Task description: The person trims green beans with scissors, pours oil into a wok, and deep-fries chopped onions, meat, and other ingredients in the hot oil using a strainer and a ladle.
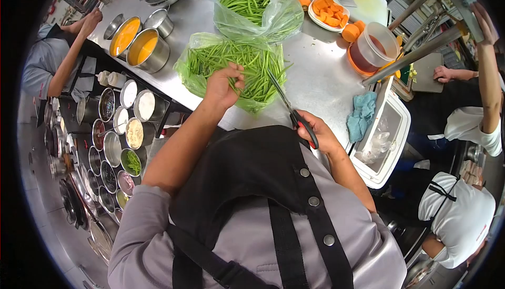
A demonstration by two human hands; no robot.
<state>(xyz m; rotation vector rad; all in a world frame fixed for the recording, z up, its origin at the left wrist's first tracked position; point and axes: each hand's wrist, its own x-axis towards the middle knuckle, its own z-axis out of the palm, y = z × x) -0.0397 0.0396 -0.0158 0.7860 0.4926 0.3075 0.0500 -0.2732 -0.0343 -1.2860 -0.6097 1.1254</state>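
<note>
My right hand [315,131] is closed around the black and red handles of a pair of scissors [284,101]. The blades point away from me, and their tips reach the right side of a pile of green beans [252,63]. Those beans lie on an opened light-green plastic bag [185,81] on the steel table. Over the left part of the pile, my left hand [223,86] has its fingers curled, apparently around green beans. Exactly how many it grips is hidden.
Behind stands a second bag of beans [244,5]. To the right are a bowl of cut carrots [329,13], a container of red liquid [371,49], a blue cloth [362,115] and a white cooler [386,157]. Metal pots [150,52] stand left. Co-workers are on both sides.
</note>
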